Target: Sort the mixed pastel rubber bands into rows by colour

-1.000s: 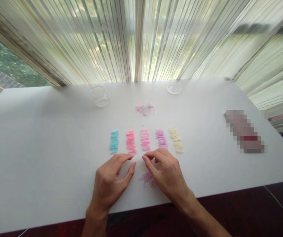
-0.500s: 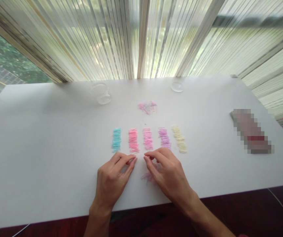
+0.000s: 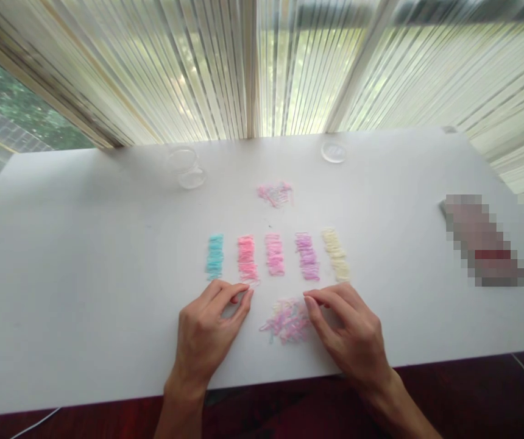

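Note:
Five short rows of small coloured pieces lie side by side on the white table [image 3: 83, 274]: a blue row [image 3: 215, 256], a coral pink row [image 3: 247, 259], a pink row [image 3: 274, 254], a purple row [image 3: 307, 255] and a pale yellow row [image 3: 336, 254]. My left hand [image 3: 207, 332] rests below the coral pink row, its thumb and fingertips pinched together at that row's near end. My right hand [image 3: 346, 332] lies to the right of a loose mixed pile [image 3: 287, 319], fingers bent, with the fingertips touching the pile's right edge. A second mixed pile [image 3: 275, 193] lies farther back.
A clear plastic cup [image 3: 184, 167] lies on its side at the back left, and a small clear lid [image 3: 334, 151] sits at the back right. A blurred-out oblong object [image 3: 484, 239] lies at the far right. Striped curtains hang behind the table.
My right hand has moved right, from beside my left hand to the right of the near mixed pile, which it had covered. My left hand has stayed under the coral pink row.

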The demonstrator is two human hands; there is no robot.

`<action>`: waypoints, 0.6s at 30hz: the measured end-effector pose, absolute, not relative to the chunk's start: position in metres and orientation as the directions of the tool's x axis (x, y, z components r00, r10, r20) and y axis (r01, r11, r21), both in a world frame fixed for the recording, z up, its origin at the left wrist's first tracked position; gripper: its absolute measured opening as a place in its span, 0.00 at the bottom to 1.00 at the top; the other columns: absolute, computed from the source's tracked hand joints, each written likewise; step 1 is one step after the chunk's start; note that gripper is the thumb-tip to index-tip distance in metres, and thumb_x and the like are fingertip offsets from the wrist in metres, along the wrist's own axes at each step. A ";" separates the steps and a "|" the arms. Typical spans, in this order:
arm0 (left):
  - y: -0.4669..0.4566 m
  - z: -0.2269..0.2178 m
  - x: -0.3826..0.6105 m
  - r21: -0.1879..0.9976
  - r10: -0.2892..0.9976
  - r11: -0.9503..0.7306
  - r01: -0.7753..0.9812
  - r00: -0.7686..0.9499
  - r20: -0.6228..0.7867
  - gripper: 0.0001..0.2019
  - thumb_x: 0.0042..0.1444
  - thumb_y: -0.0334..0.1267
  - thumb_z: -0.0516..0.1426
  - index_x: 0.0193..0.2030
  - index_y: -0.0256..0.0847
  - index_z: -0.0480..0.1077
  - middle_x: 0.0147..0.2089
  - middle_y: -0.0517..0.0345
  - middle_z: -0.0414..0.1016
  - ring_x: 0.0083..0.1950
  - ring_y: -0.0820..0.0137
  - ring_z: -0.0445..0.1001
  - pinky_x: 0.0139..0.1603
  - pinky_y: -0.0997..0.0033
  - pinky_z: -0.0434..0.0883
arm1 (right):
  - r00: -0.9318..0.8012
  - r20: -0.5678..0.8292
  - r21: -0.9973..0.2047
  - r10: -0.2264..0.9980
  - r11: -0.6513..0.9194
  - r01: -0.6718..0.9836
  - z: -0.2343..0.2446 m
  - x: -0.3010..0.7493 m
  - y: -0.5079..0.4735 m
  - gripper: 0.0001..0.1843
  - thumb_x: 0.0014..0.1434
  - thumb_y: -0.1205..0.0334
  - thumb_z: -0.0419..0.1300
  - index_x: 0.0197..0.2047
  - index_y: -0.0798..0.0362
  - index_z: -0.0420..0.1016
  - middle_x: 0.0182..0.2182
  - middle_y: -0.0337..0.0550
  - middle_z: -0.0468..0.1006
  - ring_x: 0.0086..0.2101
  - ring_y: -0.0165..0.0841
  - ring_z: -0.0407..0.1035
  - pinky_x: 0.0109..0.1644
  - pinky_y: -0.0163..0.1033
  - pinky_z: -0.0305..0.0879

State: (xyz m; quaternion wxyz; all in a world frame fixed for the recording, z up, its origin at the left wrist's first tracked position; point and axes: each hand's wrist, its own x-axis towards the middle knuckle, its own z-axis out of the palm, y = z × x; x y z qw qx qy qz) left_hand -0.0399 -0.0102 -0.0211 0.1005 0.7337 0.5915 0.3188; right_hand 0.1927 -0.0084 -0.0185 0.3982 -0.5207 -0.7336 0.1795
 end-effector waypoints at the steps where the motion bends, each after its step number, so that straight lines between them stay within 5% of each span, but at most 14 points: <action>1: -0.010 -0.020 -0.040 0.514 0.933 -0.285 0.809 0.111 0.341 0.05 0.67 0.36 0.59 0.42 0.42 0.78 0.34 0.61 0.78 0.32 0.73 0.77 0.37 0.75 0.73 | -0.143 0.397 -0.681 0.906 0.396 0.617 -0.019 0.192 -0.008 0.06 0.66 0.70 0.61 0.40 0.50 0.77 0.31 0.41 0.79 0.33 0.35 0.73 0.38 0.41 0.72; 18: 0.021 -0.005 -0.016 0.249 0.861 -0.490 0.835 0.419 0.288 0.10 0.71 0.35 0.53 0.43 0.40 0.76 0.36 0.58 0.78 0.31 0.72 0.77 0.32 0.73 0.70 | -0.129 0.379 -0.735 0.917 0.382 0.561 -0.019 0.196 -0.007 0.06 0.66 0.71 0.61 0.41 0.50 0.78 0.31 0.41 0.79 0.32 0.34 0.73 0.37 0.41 0.73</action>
